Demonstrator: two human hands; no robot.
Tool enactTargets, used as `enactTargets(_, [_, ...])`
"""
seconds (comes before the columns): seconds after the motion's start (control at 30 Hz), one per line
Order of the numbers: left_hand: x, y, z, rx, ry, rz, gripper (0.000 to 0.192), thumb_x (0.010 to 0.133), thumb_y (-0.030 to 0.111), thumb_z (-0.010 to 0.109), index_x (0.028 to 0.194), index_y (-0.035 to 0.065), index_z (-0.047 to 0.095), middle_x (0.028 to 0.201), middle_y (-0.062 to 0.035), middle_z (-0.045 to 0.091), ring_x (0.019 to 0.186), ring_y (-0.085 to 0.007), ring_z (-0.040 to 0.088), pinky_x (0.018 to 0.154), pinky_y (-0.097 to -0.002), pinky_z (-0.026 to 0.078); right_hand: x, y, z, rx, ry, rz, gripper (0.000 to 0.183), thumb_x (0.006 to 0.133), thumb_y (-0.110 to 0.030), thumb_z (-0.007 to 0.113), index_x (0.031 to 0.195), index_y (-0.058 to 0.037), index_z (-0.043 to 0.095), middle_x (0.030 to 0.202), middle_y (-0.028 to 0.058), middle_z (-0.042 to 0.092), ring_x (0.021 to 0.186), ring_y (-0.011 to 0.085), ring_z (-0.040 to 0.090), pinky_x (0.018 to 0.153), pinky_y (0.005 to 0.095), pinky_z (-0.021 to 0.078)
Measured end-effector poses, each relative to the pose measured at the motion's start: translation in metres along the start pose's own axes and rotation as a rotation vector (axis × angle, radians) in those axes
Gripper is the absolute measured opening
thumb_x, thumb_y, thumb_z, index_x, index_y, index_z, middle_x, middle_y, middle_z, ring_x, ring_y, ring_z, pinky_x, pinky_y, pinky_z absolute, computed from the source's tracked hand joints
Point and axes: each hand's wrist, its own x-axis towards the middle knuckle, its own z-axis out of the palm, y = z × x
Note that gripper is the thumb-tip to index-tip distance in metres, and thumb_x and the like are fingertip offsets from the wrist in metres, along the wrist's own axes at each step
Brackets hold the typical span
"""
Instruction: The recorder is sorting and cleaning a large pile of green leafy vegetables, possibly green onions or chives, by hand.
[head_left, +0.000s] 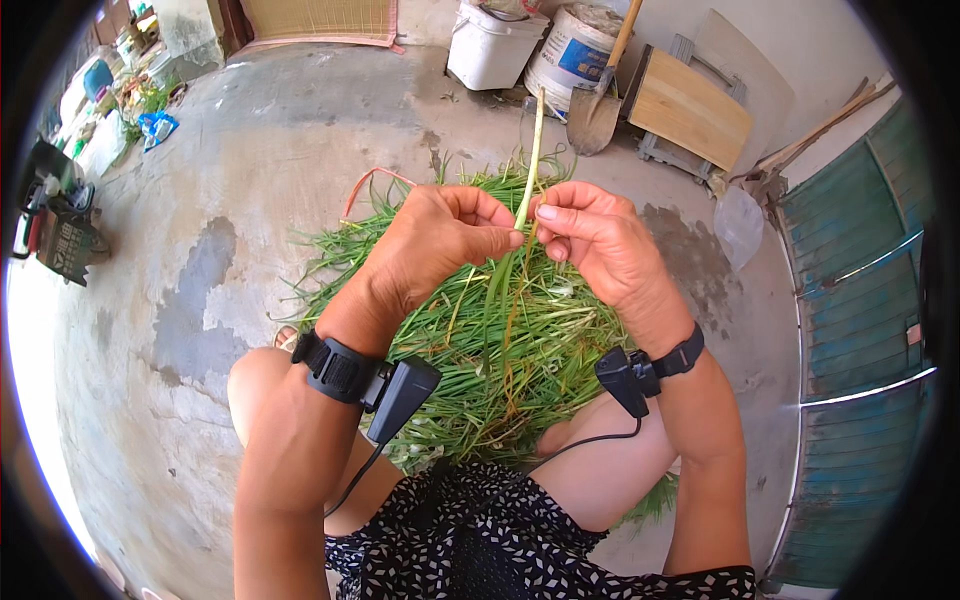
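Observation:
A scallion-like stalk (533, 161) is pinched between the thumb and fingers of my left hand (442, 232). Its pale, thick end points away from me, and its green leaves hang down towards the heap. Close beside it, my right hand (596, 232) pinches a thin, yellowed leaf (531, 244) against the stalk. Where that leaf joins the stalk is hard to make out. Below both hands spreads a large heap of long green stalks and leaves (465, 337), with some withered yellow strands, on the concrete floor between my legs.
A white square bucket (491, 52), a round bucket (566, 56) and a shovel (595, 116) stand at the far wall. A wooden board (690, 105) leans right of them. A green metal door (862, 315) lies right. Cables run from the wrist devices (405, 397) (624, 379).

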Motion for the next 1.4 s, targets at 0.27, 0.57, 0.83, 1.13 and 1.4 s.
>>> enactTargets(0.27, [-0.011, 0.006, 0.002, 0.046, -0.067, -0.077, 0.011, 0.079, 0.006, 0.069, 0.086, 0.0032, 0.062, 0.08, 0.0035, 0.058, 0.073, -0.0067, 0.051, 0.069, -0.0212, 0.041, 0.019, -0.004, -0.054, 0.306, 0.211, -0.157, 0.008, 0.083, -0.003, 0.058, 0.09, -0.0028, 0.055, 0.085, 0.0121, 0.065, 0.074, 0.018, 0.063, 0.053, 0.0254, 0.0458])
enactTargets(0.57, [-0.017, 0.0, -0.011, 0.035, -0.058, -0.087, 0.009, 0.079, 0.004, 0.068, 0.087, 0.0043, 0.063, 0.078, 0.0035, 0.059, 0.07, -0.0064, 0.051, 0.065, -0.0206, 0.04, 0.022, -0.005, -0.138, 0.204, 0.613, -0.402, 0.009, 0.084, -0.004, 0.059, 0.091, 0.0002, 0.06, 0.087, 0.0125, 0.066, 0.075, 0.0202, 0.065, 0.06, 0.0278, 0.052])
enactTargets(0.83, [-0.011, -0.005, -0.005, -0.229, 0.084, -0.047, 0.01, 0.081, 0.002, 0.067, 0.089, 0.0032, 0.061, 0.081, -0.0009, 0.062, 0.071, -0.0091, 0.058, 0.065, -0.0227, 0.048, 0.016, -0.005, -0.085, -0.719, 0.619, -0.362, 0.022, 0.084, -0.006, 0.062, 0.103, 0.0036, 0.066, 0.08, 0.006, 0.066, 0.062, 0.0093, 0.062, 0.051, 0.0215, 0.0459])
enactTargets(1.13, [0.006, -0.015, 0.011, -0.224, 0.123, 0.044, 0.012, 0.079, 0.002, 0.069, 0.088, 0.0014, 0.061, 0.08, -0.0018, 0.063, 0.069, -0.0088, 0.057, 0.063, -0.0201, 0.047, 0.003, 0.006, 0.021, -0.554, 0.104, -0.334, 0.01, 0.079, -0.005, 0.066, 0.084, 0.003, 0.067, 0.07, 0.0047, 0.065, 0.059, 0.0069, 0.059, 0.055, 0.0217, 0.0479])
enactTargets(1.4, [0.006, -0.014, 0.012, -0.164, 0.087, -0.002, 0.012, 0.079, 0.005, 0.069, 0.088, 0.0021, 0.061, 0.077, -0.0013, 0.062, 0.066, -0.0088, 0.057, 0.061, -0.0212, 0.046, 0.003, 0.01, 0.014, -0.856, 0.172, -0.585, 0.007, 0.075, -0.001, 0.062, 0.082, 0.0013, 0.065, 0.068, 0.0097, 0.062, 0.057, 0.016, 0.059, 0.053, 0.0275, 0.0463])
